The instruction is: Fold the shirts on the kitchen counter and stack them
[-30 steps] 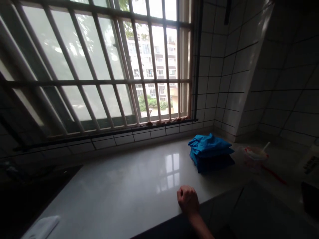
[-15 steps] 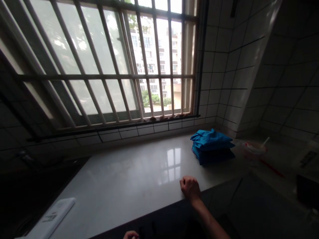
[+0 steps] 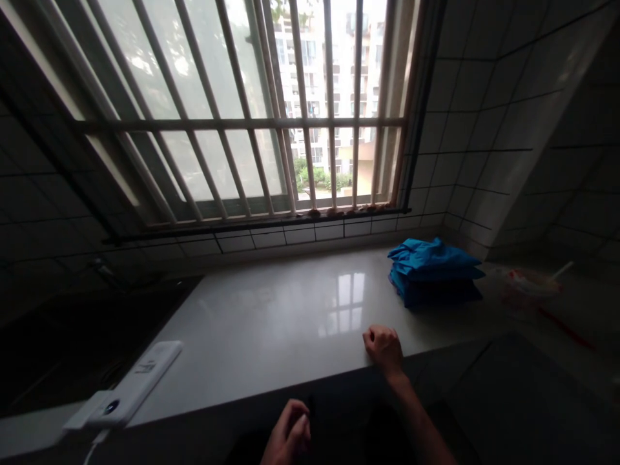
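Observation:
My right hand (image 3: 382, 349) is closed in a fist and rests on the front edge of the pale countertop (image 3: 252, 323). No object shows in it. My left hand (image 3: 289, 431) is below the counter's front edge, its fingers curled in and its thumb against them. I see nothing held there, though the inside of the curl is in shadow. Nearest my right hand is a stack of folded blue cloth or bags (image 3: 433, 271), a little behind it and to the right. Neither hand touches the stack.
A white power strip (image 3: 157, 365) with a plug and white cable lies at the left by the dark sink (image 3: 72, 329) and its tap (image 3: 104, 271). A plastic bowl or bag with a white stick (image 3: 533, 284) stands at right. A barred window (image 3: 252, 123) is behind.
The view has tilted down and turned left, so the power strip shows more fully. My left hand has risen further into view. My right fist stays on the counter edge.

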Demonstrator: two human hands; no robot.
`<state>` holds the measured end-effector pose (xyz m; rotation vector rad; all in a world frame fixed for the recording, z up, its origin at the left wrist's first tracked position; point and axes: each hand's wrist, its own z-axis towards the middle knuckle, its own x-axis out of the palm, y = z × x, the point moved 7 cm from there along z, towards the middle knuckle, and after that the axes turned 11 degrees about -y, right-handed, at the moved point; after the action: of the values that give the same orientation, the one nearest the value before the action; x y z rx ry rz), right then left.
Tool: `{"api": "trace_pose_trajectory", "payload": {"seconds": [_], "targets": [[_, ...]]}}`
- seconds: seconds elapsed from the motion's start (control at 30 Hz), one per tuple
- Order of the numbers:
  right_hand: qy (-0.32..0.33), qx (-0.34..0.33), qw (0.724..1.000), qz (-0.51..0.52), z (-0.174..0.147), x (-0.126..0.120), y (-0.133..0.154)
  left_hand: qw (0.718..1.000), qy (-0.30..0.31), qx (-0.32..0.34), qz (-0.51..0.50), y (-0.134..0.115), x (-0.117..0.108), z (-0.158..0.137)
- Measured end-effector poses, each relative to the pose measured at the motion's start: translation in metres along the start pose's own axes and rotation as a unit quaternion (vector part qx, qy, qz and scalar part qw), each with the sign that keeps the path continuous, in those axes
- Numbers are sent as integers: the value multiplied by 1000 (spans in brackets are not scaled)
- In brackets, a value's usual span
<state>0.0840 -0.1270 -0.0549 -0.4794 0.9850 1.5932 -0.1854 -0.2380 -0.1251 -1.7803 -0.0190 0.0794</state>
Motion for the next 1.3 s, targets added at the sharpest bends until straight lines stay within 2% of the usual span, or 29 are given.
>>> {"api": "trace_pose_trajectory", "payload": {"seconds": [0.13, 0.27, 0.43, 0.6, 0.83, 1.03, 1.2, 1.3], "targets": [[-9, 8, 1000, 3, 0, -4, -1, 991, -19, 103, 81, -61, -10, 31], [-12, 13, 1000, 12, 0, -2, -2, 983, -51, 141, 109, -91, -15, 63], [-12, -7, 1000, 6, -2, 0, -4, 986, -62, 149, 52, -87, -20, 82], [30, -21, 999, -2, -1, 3, -2, 985, -96, 144, 22, -82, -31, 82], [42, 3, 999, -12, 1, 2, 0, 988, -62, 119, 73, -84, -22, 83], [26, 3, 1000, -17, 2, -1, -1, 991, -6, 117, 71, -98, -4, 100], [15, 4, 1000, -13, 1, -1, 0, 991, -34, 122, 33, -91, -4, 110], [33, 17, 999, -19, 0, 0, 2, 991, -44, 127, 25, -85, -8, 108]]}}
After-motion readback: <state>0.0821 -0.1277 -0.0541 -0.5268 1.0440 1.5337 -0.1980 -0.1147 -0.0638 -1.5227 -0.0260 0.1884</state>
